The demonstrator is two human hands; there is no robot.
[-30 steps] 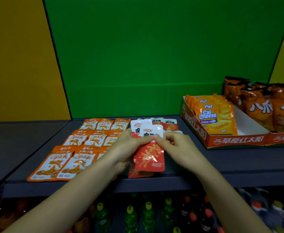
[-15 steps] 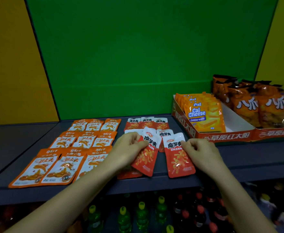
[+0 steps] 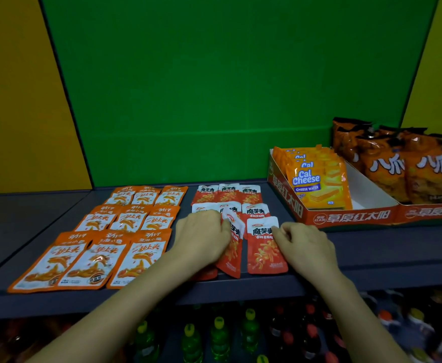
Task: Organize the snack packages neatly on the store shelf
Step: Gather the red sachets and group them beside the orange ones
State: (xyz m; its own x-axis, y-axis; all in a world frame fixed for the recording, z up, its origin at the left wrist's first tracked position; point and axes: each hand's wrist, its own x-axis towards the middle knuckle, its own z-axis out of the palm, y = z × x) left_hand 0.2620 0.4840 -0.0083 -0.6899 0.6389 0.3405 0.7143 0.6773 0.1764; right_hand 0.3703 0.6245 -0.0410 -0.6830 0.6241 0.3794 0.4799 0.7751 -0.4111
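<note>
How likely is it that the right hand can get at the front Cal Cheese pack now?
Probably yes, once it lets go. The right hand pinches a flat red packet near the box; the Cal Cheese pack stands upright in its open top, only bare shelf between.

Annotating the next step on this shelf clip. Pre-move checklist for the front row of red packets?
1. Placement of the flat red packet, square in the front row: ok.
2. Lie of the tilted red packet: not ok. The left hand holds it raised on one edge.
3. Clearance of the right hand from the flat red packet: not ok. The fingertips are at its right edge; grip cannot tell.
4. Position of the third front packet: cannot tell, mostly hidden under the left wrist.
5. Alignment of the back row of red packets: ok.
6. Rows of orange packets tidy: ok.
</note>
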